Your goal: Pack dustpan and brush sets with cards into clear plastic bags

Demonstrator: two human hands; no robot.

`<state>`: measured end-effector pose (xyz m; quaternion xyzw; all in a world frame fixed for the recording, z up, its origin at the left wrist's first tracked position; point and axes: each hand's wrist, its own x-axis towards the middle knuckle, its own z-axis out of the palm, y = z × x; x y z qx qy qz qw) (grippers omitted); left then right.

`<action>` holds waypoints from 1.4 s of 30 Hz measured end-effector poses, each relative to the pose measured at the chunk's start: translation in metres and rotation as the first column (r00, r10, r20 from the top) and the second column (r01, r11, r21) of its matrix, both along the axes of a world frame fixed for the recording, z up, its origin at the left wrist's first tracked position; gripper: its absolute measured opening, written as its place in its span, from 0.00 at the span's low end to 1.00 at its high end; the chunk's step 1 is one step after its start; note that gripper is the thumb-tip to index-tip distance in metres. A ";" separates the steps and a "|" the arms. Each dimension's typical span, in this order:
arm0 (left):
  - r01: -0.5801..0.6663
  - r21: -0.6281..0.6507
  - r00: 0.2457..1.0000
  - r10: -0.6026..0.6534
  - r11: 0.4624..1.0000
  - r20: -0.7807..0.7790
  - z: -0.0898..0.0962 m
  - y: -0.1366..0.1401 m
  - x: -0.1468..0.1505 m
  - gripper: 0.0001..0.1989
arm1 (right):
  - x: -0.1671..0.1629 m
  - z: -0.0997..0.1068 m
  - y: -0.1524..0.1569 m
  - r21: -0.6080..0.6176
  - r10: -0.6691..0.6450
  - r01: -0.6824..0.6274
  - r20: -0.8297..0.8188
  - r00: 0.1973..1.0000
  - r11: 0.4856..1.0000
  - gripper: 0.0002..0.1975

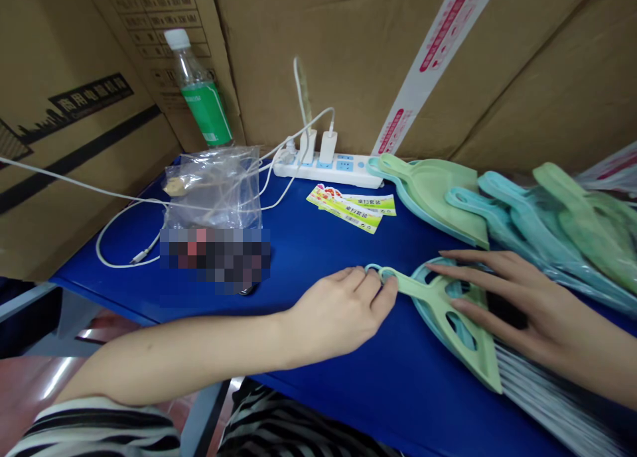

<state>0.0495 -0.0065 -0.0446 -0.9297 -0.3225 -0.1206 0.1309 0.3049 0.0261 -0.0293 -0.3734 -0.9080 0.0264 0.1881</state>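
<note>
A light-green hand brush (485,331) lies stacked on a light-blue hand brush (428,304), with pale bristles pointing to the lower right. My left hand (343,308) pinches the ends of both handles between thumb and fingers. Over the brush heads rests my right hand (527,304), its fingers spread and touching the plastic rather than wrapped round it. Just beyond, a light-green dustpan (442,185) sits on a light-blue dustpan (415,208). Further right are more blue and green brushes or dustpans in clear plastic bags (557,225).
Two printed labels (348,208) lie on the blue table (298,245). Behind them stands a white power strip (328,168) with chargers and cables. A green-labelled bottle (204,105), a clear plastic bag (213,185) and a blurred-out item are at left. Cardboard boxes (323,46) wall the back.
</note>
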 end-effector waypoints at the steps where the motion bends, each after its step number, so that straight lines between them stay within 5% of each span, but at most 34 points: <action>1: 0.000 -0.002 1.000 0.000 1.000 -0.001 0.000 0.000 0.000 0.18 | 0.001 0.000 0.000 -0.017 -0.003 0.003 -0.003 1.000 1.000 0.20; 10: 0.008 -0.012 1.000 -0.008 1.000 -0.019 0.001 0.000 0.000 0.18 | 0.007 -0.005 -0.002 -0.158 -0.040 0.049 0.056 0.998 0.986 0.24; 20: 0.009 -0.001 1.000 -0.009 1.000 -0.016 0.002 0.001 -0.001 0.16 | 0.006 -0.015 -0.001 -0.082 0.000 0.003 0.028 1.000 0.997 0.25; 28: 0.011 0.008 0.999 -0.011 1.000 -0.030 0.003 0.002 -0.001 0.16 | 0.015 -0.015 -0.005 -0.174 -0.015 0.030 0.084 0.996 0.984 0.31; 42: 0.002 -0.014 0.998 -0.002 1.000 -0.058 0.005 0.002 -0.001 0.16 | 0.001 -0.008 -0.005 -0.150 -0.039 0.045 0.044 0.998 0.988 0.27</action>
